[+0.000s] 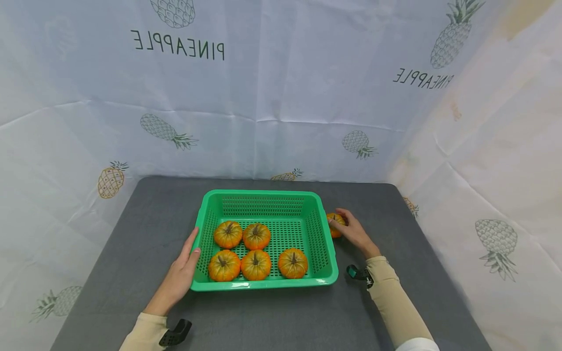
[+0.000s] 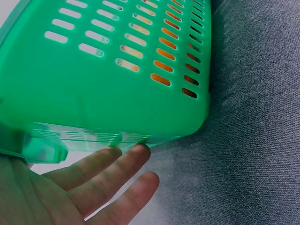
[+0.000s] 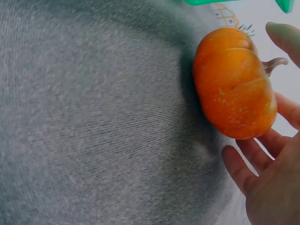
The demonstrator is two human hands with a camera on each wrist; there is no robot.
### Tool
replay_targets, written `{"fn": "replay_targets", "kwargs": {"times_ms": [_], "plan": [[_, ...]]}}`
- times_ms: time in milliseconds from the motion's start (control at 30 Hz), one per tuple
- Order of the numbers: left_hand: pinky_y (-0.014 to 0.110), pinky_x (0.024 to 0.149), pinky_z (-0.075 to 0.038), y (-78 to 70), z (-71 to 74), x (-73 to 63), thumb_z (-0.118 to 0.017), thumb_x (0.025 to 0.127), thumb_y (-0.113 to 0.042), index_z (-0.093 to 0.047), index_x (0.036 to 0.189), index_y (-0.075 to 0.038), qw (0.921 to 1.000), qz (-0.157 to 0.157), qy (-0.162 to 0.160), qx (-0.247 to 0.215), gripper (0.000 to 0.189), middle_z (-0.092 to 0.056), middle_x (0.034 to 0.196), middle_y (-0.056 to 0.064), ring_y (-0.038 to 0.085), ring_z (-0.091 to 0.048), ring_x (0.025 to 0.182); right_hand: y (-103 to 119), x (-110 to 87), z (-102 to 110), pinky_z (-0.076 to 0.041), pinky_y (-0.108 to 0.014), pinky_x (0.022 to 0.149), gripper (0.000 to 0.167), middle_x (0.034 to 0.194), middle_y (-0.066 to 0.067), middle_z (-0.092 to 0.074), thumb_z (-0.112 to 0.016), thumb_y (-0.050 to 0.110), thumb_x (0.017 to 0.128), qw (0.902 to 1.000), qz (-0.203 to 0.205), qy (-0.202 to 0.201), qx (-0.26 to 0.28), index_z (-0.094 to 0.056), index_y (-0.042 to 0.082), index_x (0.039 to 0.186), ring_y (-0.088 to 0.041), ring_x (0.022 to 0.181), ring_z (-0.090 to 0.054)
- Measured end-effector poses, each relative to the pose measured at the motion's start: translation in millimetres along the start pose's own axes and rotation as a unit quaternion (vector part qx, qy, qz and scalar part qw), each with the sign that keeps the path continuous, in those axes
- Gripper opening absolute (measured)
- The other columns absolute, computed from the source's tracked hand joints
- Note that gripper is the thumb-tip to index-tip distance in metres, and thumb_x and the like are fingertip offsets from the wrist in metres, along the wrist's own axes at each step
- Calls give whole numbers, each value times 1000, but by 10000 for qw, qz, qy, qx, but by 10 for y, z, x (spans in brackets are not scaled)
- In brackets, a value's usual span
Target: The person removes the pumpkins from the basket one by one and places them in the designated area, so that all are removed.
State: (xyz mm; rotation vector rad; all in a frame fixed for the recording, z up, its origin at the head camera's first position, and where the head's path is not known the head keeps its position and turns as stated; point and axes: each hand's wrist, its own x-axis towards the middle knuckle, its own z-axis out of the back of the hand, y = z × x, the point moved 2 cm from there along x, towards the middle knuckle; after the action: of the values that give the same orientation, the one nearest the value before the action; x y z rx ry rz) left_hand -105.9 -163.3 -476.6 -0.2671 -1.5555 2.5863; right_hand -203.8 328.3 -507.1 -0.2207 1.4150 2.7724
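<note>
A green plastic basket (image 1: 263,288) with slotted walls sits on the grey cloth and holds several small orange pumpkins (image 1: 256,264). My left hand (image 1: 179,275) lies along the basket's left side, fingers extended; in the left wrist view the fingertips (image 2: 139,152) reach the slotted wall. Just outside the right wall, another pumpkin (image 3: 236,84) rests on the cloth with its stem up. Around it spreads my right hand (image 3: 276,183), the thumb (image 3: 283,40) apart from the pumpkin near its stem and the fingers at its far side.
A dark grey cloth (image 1: 285,321) covers the table. White fabric printed with pineapples (image 1: 281,87) hangs behind and along both sides. Each wrist wears a dark strap with a small device (image 1: 177,332). Inside the basket, pumpkins stand mostly toward the left.
</note>
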Motion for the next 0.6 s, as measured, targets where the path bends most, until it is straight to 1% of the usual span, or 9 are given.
{"fn": "replay_targets", "kwargs": {"times_ms": [67, 167, 367, 467, 600], "plan": [[78, 111, -23, 0, 1, 1, -27, 113, -38, 2, 164, -36, 10000, 1, -5, 6, 58, -8, 170, 20, 53, -16, 152, 21, -7, 16, -37, -61, 115, 72, 158, -24, -35, -59, 41, 102, 10000, 28, -35, -44, -30, 6, 158, -43, 144, -38], [77, 111, -24, 0, 2, 2, -27, 113, -37, 2, 164, -35, 10000, 3, -8, 8, 58, -8, 170, 20, 53, -17, 151, 61, -12, 39, -35, -62, 116, 71, 159, -24, -34, -60, 39, 103, 9999, 97, -101, -62, -30, 5, 158, -44, 145, -35], [77, 112, -23, -4, 5, -5, -26, 113, -40, 2, 164, -36, 10000, 44, 10, -3, 58, -8, 170, 20, 53, -16, 151, 168, -24, 96, -36, -63, 115, 73, 158, -25, -35, -61, 41, 102, 9989, 312, -346, -82, -31, 6, 158, -46, 144, -35], [78, 112, -23, -6, 6, -13, -25, 113, -42, 3, 164, -36, 10000, 60, 20, 3, 58, -8, 170, 21, 54, -17, 151, 224, -36, 127, -36, -62, 115, 73, 158, -23, -36, -63, 43, 101, 9980, 402, -482, 27, -33, 7, 157, -44, 144, -35], [78, 111, -23, -8, 4, -20, -25, 113, -42, 2, 164, -36, 10000, 57, 7, 3, 58, -8, 170, 21, 54, -17, 151, 314, -52, 153, -34, -60, 116, 71, 158, -23, -37, -64, 41, 100, 9963, 568, -606, 230, -35, 7, 156, -42, 144, -35]]}}
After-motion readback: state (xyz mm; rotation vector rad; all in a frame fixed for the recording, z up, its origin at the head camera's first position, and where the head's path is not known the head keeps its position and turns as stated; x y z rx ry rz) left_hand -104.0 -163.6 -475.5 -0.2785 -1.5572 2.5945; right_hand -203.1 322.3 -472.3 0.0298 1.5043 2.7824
